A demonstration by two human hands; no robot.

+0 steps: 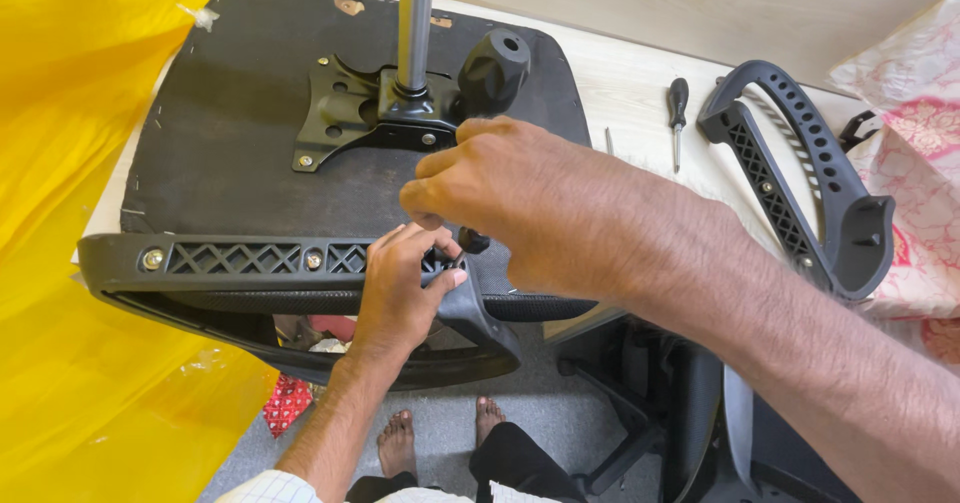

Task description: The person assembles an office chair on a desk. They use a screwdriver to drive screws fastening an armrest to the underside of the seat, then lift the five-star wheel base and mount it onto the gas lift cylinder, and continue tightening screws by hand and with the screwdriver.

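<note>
Left hand (400,283): closed around the mounted armrest (300,263) at its near bend, bracing it against the upturned chair seat (230,153).

Right hand (490,198): fingers pinched shut on a small dark tool or fastener head (474,241) at the armrest's bracket; which it is cannot be told.

Step in hand: apparently turning a fastener at that bracket.

Seat: lies underside up on the table (640,93), overhanging its near edge; gas post (414,23) and knob (492,71) rise just behind the hands, crowding the wrist.

Alongside: screwdriver (678,113), second armrest (800,183), well apart at right. Yellow sheet (70,113) at left.
</note>
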